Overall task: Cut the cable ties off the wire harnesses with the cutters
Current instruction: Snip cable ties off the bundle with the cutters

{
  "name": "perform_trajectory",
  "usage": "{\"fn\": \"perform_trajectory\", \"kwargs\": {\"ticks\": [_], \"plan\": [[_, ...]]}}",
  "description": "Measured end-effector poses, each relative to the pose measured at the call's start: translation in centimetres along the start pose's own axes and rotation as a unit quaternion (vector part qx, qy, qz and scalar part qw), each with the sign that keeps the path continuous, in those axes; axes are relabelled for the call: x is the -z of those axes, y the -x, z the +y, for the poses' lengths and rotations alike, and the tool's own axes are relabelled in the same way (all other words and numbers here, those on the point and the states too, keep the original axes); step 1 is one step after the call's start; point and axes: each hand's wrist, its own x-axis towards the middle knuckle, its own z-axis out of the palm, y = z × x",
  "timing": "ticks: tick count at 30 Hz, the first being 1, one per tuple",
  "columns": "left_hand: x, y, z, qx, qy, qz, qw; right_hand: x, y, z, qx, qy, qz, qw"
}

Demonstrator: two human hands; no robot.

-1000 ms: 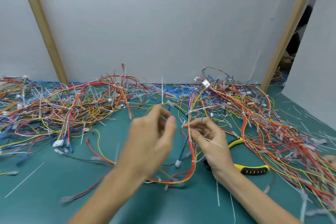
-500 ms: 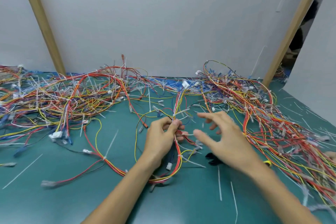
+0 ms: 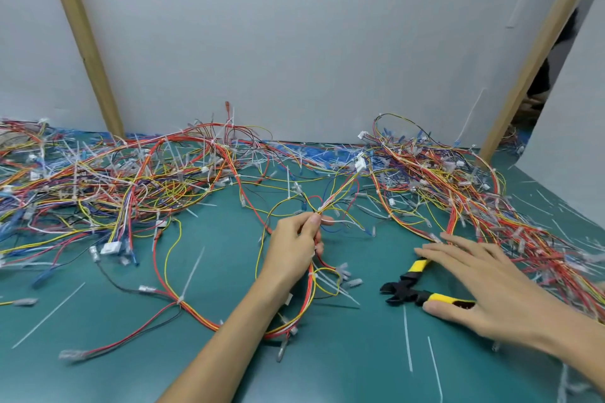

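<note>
My left hand pinches a wire harness of red, yellow and white wires at mid-table, its bundle running up to a white connector and looping down past my wrist. The black cutters with yellow handles lie on the green mat to the right, jaws pointing left. My right hand hovers over the cutters' handles with fingers spread and straight, the thumb beside the lower handle. White cable ties still wrap parts of the harness.
A big tangle of harnesses fills the left and back of the green mat. Another heap runs down the right side. Cut tie strips lie scattered on the mat. White panels with wooden posts stand behind.
My right hand has let go of the wires and moved down and right over the cutters. The left hand keeps its pinch on the harness.
</note>
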Motion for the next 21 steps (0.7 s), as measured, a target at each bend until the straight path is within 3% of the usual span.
{"fn": "perform_trajectory", "kwargs": {"ticks": [5, 9, 14, 18, 21], "plan": [[-0.1, -0.2, -0.3, 0.012, 0.011, 0.011, 1.0, -1.4, -0.3, -1.0, 0.066, 0.034, 0.187, 0.98], [-0.2, -0.3, -0.6, 0.003, 0.012, 0.017, 1.0, -1.7, -1.3, -1.1, 0.069, 0.019, 0.236, 0.969], [0.1, -0.4, -0.8, -0.005, -0.005, 0.023, 1.0, -0.4, -2.3, -1.3, -0.01, -0.095, 0.281, 0.955], [0.1, -0.4, -0.9, -0.011, -0.03, 0.031, 0.999, 1.9, -4.4, -2.4, -0.024, -0.091, 0.339, 0.936], [0.3, -0.3, -0.9, -0.028, -0.061, 0.037, 0.997, 2.3, -5.9, -4.4, -0.049, -0.084, 0.334, 0.937]]}}
